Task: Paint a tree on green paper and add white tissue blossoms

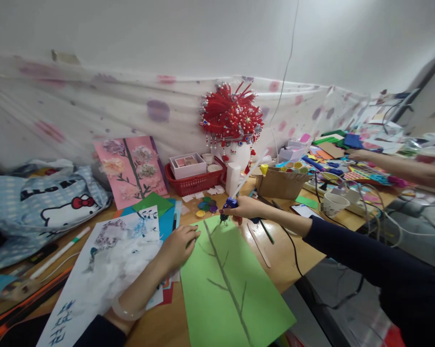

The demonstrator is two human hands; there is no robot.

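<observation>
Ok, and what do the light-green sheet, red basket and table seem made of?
Light-green sheet: probably matte paper or card, thin with drawn lines. Red basket: likely satin plastic, with slotted walls. Table: perhaps wood or laminate, brown with soft sheen.

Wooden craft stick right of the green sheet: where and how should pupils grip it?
Probably best to pinch the wooden craft stick by its long edges, nearer half, from above: it lies flat and thin, with a green rod beside its far half.

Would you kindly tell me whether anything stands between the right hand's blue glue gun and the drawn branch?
Nothing visible does: the blue glue gun is near the top edge of the green paper, and the left hand lies clear of the drawn branch.
</observation>
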